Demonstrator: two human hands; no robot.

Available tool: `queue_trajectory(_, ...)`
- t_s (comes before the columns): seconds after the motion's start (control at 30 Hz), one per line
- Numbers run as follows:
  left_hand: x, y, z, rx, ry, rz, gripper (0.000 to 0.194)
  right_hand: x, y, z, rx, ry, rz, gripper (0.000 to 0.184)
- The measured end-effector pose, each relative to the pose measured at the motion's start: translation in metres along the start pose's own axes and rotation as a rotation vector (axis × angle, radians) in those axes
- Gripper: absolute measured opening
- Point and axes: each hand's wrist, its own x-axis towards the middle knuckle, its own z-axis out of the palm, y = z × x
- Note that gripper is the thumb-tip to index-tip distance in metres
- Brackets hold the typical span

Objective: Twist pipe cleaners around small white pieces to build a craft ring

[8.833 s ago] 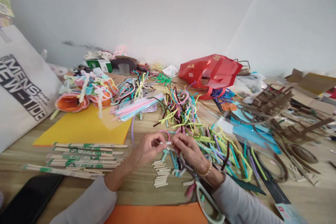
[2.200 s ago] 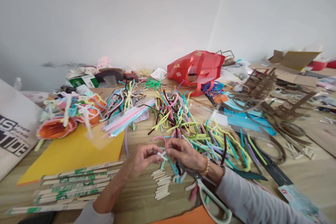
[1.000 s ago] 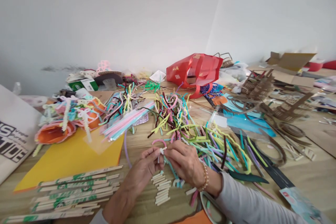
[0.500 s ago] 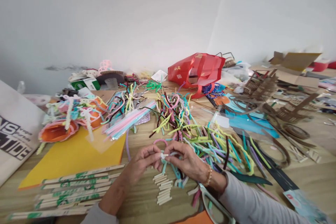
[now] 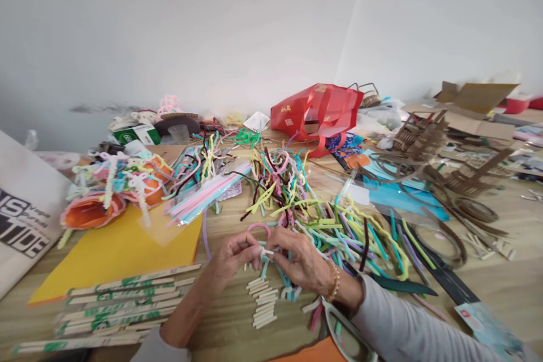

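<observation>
My left hand [image 5: 241, 253] and my right hand [image 5: 299, 255] meet over the table, both with fingers pinched together. Between their fingertips is a small white pipe cleaner piece [image 5: 267, 252], with pale blue strands [image 5: 265, 268] hanging below it. A pink pipe cleaner loop [image 5: 259, 227] curves up behind the fingers. Just below my hands, short cut wooden sticks [image 5: 263, 304] lie in a rough column. Scissors with pale handles [image 5: 345, 331] rest beneath my right wrist, beside an orange sheet [image 5: 314, 352].
Loose coloured pipe cleaners [image 5: 335, 232] spread behind and right of my hands. Wrapped chopsticks [image 5: 119, 305] and a yellow sheet [image 5: 106, 254] lie left. Orange cups with pipe-cleaner trim [image 5: 91, 212] stand beyond. A red bag [image 5: 316, 110] lies at the back, with brown woven pieces [image 5: 424, 136] to its right.
My fingers have shifted slightly around the white piece, and its end now points more toward my right hand. Little else differs beyond a small camera shift.
</observation>
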Motion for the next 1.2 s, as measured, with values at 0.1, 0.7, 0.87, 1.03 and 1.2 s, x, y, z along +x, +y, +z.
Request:
queue_trajectory(0.1,-0.001,0.002,0.003,0.066,0.028,0.029,0.026,-0.001,0.001,0.0,-0.049,-0.006,-0.013,0.009)
queue_trajectory(0.7,0.001,-0.006,0.002,0.094,-0.112,-0.015,0.037,-0.009,0.006,-0.001,-0.505,-0.15,-0.207,0.018)
queue_trajectory(0.87,-0.001,-0.006,0.001,0.198,-0.075,0.026,0.035,-0.007,0.006,0.003,-0.259,-0.064,-0.035,0.013)
queue_trajectory(1.03,-0.004,-0.007,0.004,0.383,0.048,0.084,0.031,-0.005,0.009,0.005,0.042,-0.077,0.208,0.015)
queue_trajectory(1.2,-0.005,-0.005,0.009,0.494,0.101,0.126,0.028,-0.004,0.012,0.004,0.283,-0.11,0.366,0.011)
